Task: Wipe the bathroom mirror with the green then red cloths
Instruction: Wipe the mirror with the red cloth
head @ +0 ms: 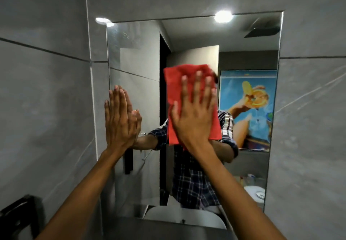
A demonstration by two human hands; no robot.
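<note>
Now the right hand (194,112) lies flat and spread, fingers wide, pressing the red cloth (175,97) against the mirror (243,52) near its middle; nothing is gripped, only pinned under the palm. Left hand (117,116) open, fingers together, braced at the mirror's left edge, empty. Green cloth not in view. Cloth looks soft, light, limp: likely to bunch or slip unless the palm keeps pressure. Glass smooth, fragile; press evenly.

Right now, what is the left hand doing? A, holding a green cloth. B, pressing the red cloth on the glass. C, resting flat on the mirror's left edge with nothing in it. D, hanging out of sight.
C: the left hand lies open and bare against the mirror, while the right hand presses the red cloth to the glass.
</note>
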